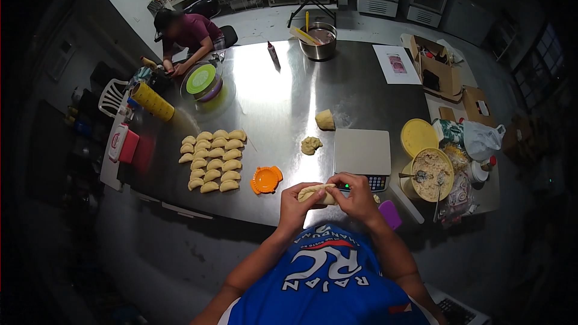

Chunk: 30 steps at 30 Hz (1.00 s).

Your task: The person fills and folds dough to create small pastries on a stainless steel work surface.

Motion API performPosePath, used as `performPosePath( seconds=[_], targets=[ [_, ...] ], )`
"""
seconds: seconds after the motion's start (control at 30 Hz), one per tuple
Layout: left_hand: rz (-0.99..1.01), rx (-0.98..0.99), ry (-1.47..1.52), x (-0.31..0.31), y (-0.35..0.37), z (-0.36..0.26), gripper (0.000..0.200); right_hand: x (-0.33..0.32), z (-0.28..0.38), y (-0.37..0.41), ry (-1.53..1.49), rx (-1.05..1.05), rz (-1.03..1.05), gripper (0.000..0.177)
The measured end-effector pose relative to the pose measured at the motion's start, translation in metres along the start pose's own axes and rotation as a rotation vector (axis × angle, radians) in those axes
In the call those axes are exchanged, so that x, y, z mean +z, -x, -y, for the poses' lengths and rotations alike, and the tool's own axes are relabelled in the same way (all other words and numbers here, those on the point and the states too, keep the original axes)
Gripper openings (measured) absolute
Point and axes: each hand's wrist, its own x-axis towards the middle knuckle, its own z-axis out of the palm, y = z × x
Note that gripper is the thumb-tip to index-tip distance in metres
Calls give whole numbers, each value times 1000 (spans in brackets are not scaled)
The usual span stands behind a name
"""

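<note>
A folded dough dumpling (316,194) is held between my two hands, close to the table's near edge. My left hand (295,203) grips its left end, fingers closed around it. On the other side, my right hand (354,197) pinches the dumpling's right end and edge. To the left lies an orange dumpling mold (265,180), opened flat. Rows of half-moon dumplings (215,153) rest farther left. Ahead of my hands are a rough dough lump (311,145) and a smoother dough piece (325,120). Just beyond my right hand stands a digital scale (362,151).
A tub of filling (431,176) with spoons stands right, beside its yellow lid (419,137) and a purple scraper-like piece (390,214). A steel pot (318,42) and dark bottle (273,52) are at the far side. Another person (189,33) sits far left near a green-lidded bowl (201,79).
</note>
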Motion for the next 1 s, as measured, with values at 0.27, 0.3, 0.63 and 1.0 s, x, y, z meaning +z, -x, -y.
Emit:
performPosePath(
  seconds=[0.27,0.3,0.63,1.0],
  targets=[
    [-74,45,-75,-2,2,4,22,-1,-11,6,-378,278,93,14],
    [-76,44,-73,-2,2,4,22,0,-15,7,-440,296,105,14],
    [-67,22,18,0,1,4,21,0,-2,7,-111,-36,-49,12],
    [-54,23,23,0,1,0,21,-11,-2,-2,210,-394,79,21]
  ],
)
